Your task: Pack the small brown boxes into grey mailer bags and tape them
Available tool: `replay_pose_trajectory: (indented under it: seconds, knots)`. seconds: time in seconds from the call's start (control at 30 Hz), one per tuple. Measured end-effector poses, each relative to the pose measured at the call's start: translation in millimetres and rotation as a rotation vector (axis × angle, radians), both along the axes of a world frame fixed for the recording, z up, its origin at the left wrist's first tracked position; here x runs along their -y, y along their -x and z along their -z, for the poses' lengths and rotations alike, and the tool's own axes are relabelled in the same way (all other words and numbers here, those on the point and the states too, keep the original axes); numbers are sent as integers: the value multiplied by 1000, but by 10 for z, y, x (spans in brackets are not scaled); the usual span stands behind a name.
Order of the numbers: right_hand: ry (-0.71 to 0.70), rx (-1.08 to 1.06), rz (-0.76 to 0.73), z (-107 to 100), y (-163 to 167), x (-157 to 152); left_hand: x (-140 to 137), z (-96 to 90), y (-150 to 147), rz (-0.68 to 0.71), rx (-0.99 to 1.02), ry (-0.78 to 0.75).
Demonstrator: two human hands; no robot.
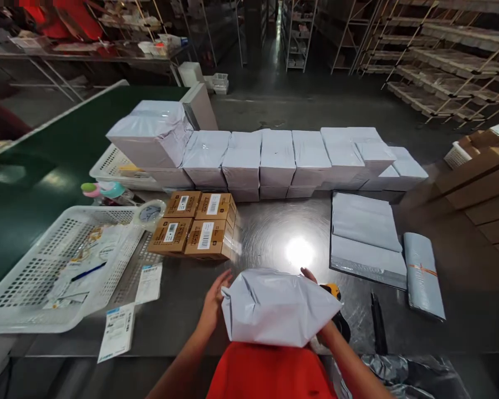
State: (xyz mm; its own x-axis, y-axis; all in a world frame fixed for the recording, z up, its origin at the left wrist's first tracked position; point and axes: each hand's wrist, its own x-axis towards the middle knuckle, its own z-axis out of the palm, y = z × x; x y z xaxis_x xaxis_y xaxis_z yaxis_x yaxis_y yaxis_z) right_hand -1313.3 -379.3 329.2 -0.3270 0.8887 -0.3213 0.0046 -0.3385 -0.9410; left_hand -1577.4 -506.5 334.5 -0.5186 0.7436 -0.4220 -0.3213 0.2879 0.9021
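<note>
A bulky white poly mailer parcel [274, 307] sits right in front of my red shirt, at the near edge of the metal table. My left hand [214, 296] is against the parcel's left side, with fingers pointing forward along it. My right hand [310, 275] holds the opposite side; only some fingertips and the wrist show, the rest being hidden behind the parcel. Partly covered by the parcel's right corner is a yellow and black tape dispenser [334, 290]. Four-sided brown cartons [210, 241] with barcode labels stand beyond my left hand.
Wrapped white parcels [276, 149] line the table's far side. Flat mailer bags [366, 233], a rolled bundle [424, 274] and a black tool [378, 324] lie right. A white basket [70, 324], tape roll [150, 214] and labels [117, 332] are left, beside a green conveyor [45, 149].
</note>
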Motion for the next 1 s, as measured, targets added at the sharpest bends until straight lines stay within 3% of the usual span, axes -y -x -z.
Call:
replay_pose_trajectory:
  seconds: [0.13, 0.2, 0.3, 0.37, 0.43, 0.6, 0.73, 0.87, 1.0]
  knots:
    - [20, -175, -2, -400, -218, -95, 191, -475, 176, 115, 35, -218]
    - [-75, -204, -54, -636, -309, -109, 232, -699, 198, 224, -173, -279]
    - [-341, -64, -181, -862, -345, -124, 223, -935, 214, 362, -571, -210]
    - [-482, 39, -269, -899, -324, -137, 214, -1017, 239, 416, -702, -231]
    - [-546, 55, -261, -870, -312, -151, 234, -1037, 276, 413, -825, -303]
    - [-568, 89, 62, -737, -429, -149, 366, -937, 313, 156, -1359, -449]
    - [-521, 1, -83, -707, -515, -86, 403, -1000, 236, 125, -1208, -481]
    - [-466, -77, -134, -793, -500, -49, 374, -1206, 225, 213, -1067, -473]
    - [-595, -32, -302, -879, -469, -88, 318, -1290, 270, 270, -901, -495]
